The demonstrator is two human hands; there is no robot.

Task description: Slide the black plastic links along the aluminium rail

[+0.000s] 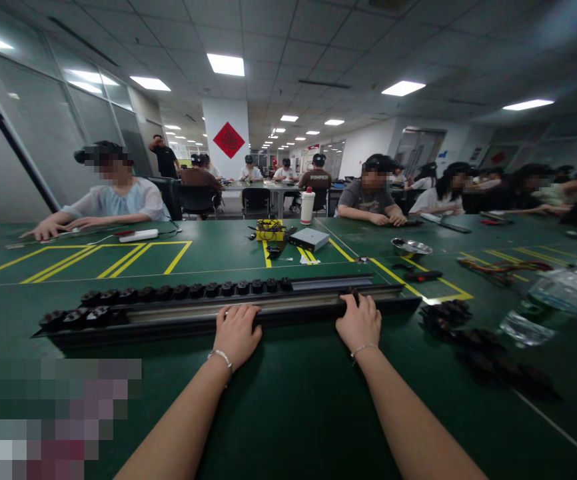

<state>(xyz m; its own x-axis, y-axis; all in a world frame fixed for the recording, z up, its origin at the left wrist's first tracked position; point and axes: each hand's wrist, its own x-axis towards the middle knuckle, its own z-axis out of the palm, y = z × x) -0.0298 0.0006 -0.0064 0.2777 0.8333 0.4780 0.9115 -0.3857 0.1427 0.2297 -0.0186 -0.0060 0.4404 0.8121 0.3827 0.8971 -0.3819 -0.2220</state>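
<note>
A long black rail [298, 308] lies across the green table [288, 413] in front of me. A row of several small black round parts [178, 292] sits along its left half. My left hand [236, 333] rests on the rail's near edge at the middle, fingers curled over it. My right hand [359, 321] sits on the rail further right, fingertips pinched on a small black part [353, 293] at the rail's top.
A heap of loose black parts [473, 347] lies to the right, beside clear plastic bags [558, 293]. A metal bowl [411, 248], a yellow box [270, 230] and a grey box [309, 239] stand further back. Other people sit at the far side.
</note>
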